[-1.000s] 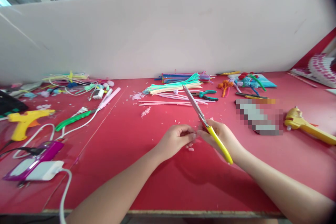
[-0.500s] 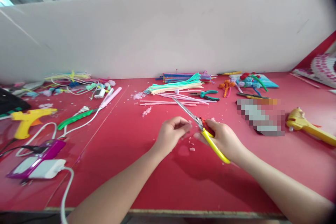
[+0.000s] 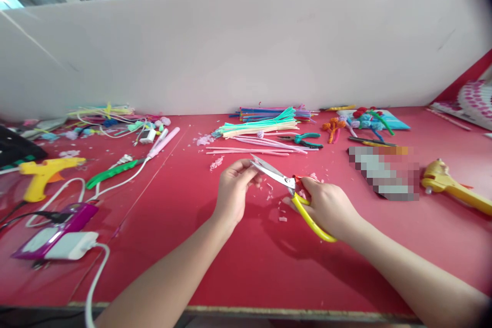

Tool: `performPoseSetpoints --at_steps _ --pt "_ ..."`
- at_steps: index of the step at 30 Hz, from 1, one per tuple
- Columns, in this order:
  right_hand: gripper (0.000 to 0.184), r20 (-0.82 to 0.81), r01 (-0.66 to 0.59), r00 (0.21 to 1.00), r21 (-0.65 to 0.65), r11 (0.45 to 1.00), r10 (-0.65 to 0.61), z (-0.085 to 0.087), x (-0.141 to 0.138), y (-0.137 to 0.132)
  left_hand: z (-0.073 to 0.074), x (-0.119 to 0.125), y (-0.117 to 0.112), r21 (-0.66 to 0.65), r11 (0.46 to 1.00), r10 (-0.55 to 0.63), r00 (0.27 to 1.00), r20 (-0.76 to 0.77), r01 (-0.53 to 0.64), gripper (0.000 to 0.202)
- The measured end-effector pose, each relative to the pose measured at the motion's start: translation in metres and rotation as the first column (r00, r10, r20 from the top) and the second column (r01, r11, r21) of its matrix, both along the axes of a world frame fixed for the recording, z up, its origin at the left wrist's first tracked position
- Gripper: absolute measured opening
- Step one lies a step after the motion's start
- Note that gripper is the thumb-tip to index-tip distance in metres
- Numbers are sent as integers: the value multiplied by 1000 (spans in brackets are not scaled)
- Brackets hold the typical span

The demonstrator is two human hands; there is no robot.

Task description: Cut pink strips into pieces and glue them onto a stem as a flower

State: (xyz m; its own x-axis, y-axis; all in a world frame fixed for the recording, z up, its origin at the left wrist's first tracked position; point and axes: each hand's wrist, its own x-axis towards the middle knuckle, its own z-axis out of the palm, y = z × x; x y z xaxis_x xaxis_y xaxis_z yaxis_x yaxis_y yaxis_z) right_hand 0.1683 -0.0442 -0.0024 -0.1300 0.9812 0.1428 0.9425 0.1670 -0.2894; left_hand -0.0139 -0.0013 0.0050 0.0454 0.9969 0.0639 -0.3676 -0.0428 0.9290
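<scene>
Yellow-handled scissors [image 3: 284, 182] are gripped in my right hand [image 3: 330, 205] at mid-surface, with the blades pointing to ten o'clock. Their tips meet my left hand [image 3: 232, 189], pinched shut on something too small to tell. A careless snip could nick those fingertips, or scatter pink scraps [image 3: 269, 196] over the surface [image 3: 230, 266].

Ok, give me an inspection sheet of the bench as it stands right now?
Surface: red table, pink scraps mid-table.
Job's things: scissors, yellow handles, blade tips pointing left.
Clutter: pipe-cleaner bundle, green pliers, yellow glue gun, pipe-cleaner flowers.
Grippers: right hand grips the scissors' handles; left hand pinches at the blade tips, contents too small to tell.
Cables: white cable runs from the charger over the front edge.
Surroundings: white partition behind the table.
</scene>
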Motion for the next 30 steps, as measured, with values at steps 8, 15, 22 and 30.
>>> performPoseSetpoints --at_steps 8,15,22,30 --pt "32 62 -12 998 20 1000 11 -7 2 1 -1 0 0 1 1000 5 1000 11 -5 9" --pt "32 85 -17 996 21 1000 15 -10 4 2 -2 0 0 -12 1000 16 1000 -2 -16 11" --pt "32 99 -16 995 19 1000 14 -11 5 4 -2 0 0 -24 1000 19 1000 7 -18 11" --pt "31 132 18 991 22 1000 -21 -8 4 3 -2 0 0 -3 1000 17 1000 -1 -17 10"
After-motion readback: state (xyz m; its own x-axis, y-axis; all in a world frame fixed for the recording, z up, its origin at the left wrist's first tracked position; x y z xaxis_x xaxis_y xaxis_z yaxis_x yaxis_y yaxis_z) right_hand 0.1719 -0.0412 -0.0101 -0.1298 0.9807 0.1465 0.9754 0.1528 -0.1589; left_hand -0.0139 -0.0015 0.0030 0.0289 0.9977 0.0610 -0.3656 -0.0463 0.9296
